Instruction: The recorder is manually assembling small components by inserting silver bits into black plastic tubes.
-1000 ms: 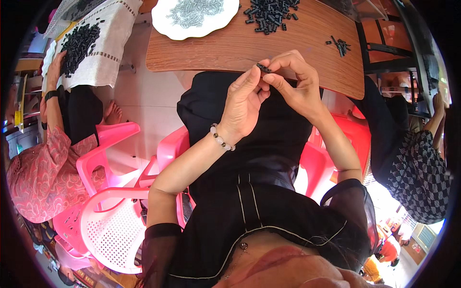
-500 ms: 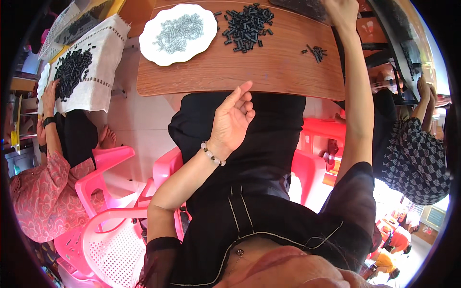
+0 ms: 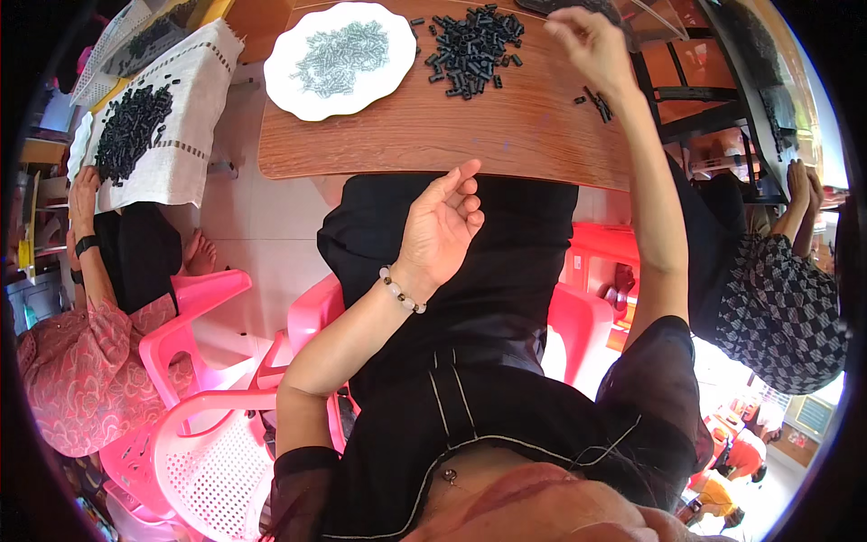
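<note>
My left hand (image 3: 441, 226) is in front of the table's near edge, palm turned up. Its fingers are curled and the thumb is against the forefinger; anything pinched there is too small to make out. Over the right part of the table is my right hand (image 3: 594, 56), fingers bent but apart, with nothing visible in them. To its left is a heap of short black tubes (image 3: 471, 54). A few thin dark pieces (image 3: 600, 107) lie below it, partly hidden by my right wrist. A scalloped white plate (image 3: 287, 95) holds many small clear, greyish pieces (image 3: 348, 59).
A dark tray (image 3: 623, 14) is at the brown table's (image 3: 433, 140) far right. On the left, a person's hand (image 3: 83, 194) is beside a cloth (image 3: 194, 117) bearing black tubes. Another person's hands (image 3: 799, 185) are at right. Pink plastic chairs (image 3: 217, 461) stand at lower left.
My right hand has drawn back from the dark tray at the far edge, moving left and nearer, toward the black tubes. My left hand has hardly moved.
</note>
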The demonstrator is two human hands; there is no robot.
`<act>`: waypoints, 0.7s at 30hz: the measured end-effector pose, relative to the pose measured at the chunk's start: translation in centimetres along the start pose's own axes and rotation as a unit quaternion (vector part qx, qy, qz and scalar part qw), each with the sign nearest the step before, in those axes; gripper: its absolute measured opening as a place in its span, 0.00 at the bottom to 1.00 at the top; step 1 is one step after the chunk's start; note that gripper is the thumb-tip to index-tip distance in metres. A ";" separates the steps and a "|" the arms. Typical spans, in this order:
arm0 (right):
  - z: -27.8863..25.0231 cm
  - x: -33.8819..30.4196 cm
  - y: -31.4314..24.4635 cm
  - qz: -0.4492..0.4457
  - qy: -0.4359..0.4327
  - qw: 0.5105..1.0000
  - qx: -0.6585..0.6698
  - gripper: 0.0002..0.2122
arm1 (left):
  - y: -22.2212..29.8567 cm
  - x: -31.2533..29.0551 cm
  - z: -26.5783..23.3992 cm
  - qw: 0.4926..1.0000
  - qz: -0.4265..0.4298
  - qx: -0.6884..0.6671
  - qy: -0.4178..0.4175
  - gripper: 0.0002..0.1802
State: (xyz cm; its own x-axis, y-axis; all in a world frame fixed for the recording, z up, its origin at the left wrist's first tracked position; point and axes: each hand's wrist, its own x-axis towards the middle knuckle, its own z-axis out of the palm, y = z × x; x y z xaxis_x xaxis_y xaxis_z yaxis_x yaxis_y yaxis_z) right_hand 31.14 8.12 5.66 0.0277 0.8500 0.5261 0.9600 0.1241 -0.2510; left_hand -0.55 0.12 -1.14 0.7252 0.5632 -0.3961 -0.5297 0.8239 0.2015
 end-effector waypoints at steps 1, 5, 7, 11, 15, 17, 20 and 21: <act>0.6 -0.7 -1.3 0.022 -0.022 0.999 0.008 0.10 | 0.1 -0.1 0.0 1.000 0.001 -0.001 0.003 0.17; 2.4 -3.1 -2.0 0.054 -0.076 0.995 0.022 0.14 | -0.1 0.2 0.2 1.000 -0.002 0.002 0.007 0.17; 2.9 -3.4 -2.4 0.066 -0.083 0.994 0.031 0.14 | -0.1 0.2 0.1 1.000 -0.001 0.003 0.008 0.17; 3.9 -3.5 -2.2 0.070 -0.073 0.994 0.037 0.13 | -0.1 0.2 0.1 1.000 -0.002 0.004 0.007 0.18; 3.9 -3.6 -2.0 0.064 -0.068 0.994 0.049 0.12 | -0.2 0.3 0.1 1.000 0.001 0.002 0.008 0.18; 3.2 -3.5 -2.9 0.098 -0.086 0.982 0.139 0.11 | 0.0 0.2 0.1 1.000 0.003 0.003 0.008 0.17; 3.3 -4.0 -2.8 0.114 -0.084 0.953 0.268 0.12 | 0.1 0.2 0.5 1.000 -0.002 -0.007 0.014 0.15; 3.2 -4.3 -2.8 0.115 -0.085 0.953 0.268 0.12 | 0.1 0.3 0.5 1.000 -0.002 -0.008 0.014 0.15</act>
State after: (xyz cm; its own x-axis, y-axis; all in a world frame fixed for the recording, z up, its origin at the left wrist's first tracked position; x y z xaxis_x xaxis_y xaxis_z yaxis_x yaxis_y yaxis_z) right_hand 27.45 5.75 1.49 0.1316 0.9512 0.2793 0.6526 0.1290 -0.7466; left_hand -0.21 0.36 -0.82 0.7151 0.5568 -0.4225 -0.5332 0.8254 0.1854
